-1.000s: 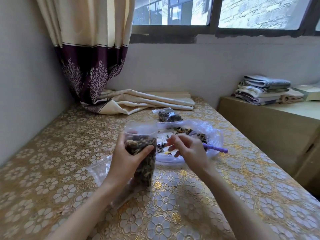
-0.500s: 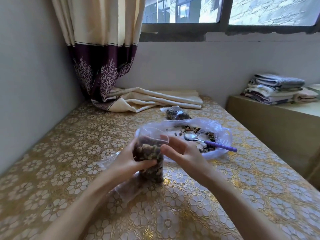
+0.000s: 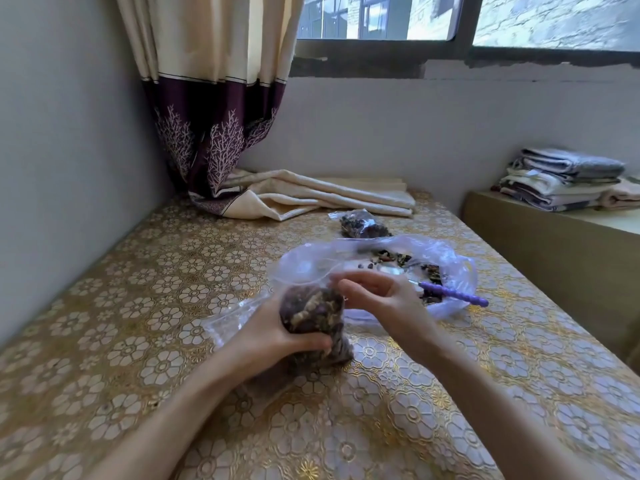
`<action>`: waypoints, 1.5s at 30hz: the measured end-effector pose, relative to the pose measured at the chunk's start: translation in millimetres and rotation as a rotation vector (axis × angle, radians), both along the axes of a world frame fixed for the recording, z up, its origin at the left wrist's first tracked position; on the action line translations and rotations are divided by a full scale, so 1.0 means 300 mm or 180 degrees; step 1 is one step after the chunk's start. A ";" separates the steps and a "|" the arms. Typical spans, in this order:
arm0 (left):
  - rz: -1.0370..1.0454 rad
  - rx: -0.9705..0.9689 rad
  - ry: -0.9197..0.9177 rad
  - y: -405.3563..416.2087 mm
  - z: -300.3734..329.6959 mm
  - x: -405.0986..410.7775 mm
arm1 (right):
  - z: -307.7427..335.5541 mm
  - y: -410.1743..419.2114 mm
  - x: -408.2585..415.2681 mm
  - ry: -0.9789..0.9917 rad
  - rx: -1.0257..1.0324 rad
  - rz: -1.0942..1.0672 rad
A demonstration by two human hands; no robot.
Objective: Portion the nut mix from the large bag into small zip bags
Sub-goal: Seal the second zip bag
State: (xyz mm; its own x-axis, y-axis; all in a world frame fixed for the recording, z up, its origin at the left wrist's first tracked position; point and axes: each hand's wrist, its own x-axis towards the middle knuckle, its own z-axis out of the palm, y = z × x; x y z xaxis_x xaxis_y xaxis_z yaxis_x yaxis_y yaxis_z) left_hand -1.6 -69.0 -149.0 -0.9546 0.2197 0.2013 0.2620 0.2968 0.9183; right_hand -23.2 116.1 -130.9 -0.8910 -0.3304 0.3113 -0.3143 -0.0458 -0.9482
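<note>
The left hand (image 3: 273,332) grips a small zip bag (image 3: 311,318) filled with nut mix, standing on the tabletop (image 3: 138,323). The right hand (image 3: 384,299) touches the bag's top edge with curled fingers; I cannot tell if it pinches it. Just behind lies the large bag (image 3: 450,268), open, with little mix left and a purple-handled spoon (image 3: 453,294) inside. A filled small bag (image 3: 363,226) lies farther back, near a curtain (image 3: 214,98) under the window (image 3: 467,19).
</note>
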 end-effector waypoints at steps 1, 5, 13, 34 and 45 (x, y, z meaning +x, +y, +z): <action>0.0043 0.0044 0.0076 0.006 0.012 -0.004 | 0.008 -0.002 -0.002 0.0106 0.0034 -0.0043; -0.0124 0.0590 0.0382 0.007 0.054 -0.028 | 0.054 0.007 -0.015 0.0333 -0.0322 -0.0073; -0.0068 0.0127 0.0350 -0.019 0.073 -0.068 | 0.020 -0.003 -0.052 0.0170 0.0105 -0.0085; 0.0059 0.0482 0.0106 -0.133 0.116 -0.138 | 0.016 0.011 -0.085 0.0154 -0.0334 -0.0521; 0.0050 0.0352 0.0308 -0.115 0.138 -0.129 | 0.019 0.035 -0.084 0.0227 -0.0120 -0.0771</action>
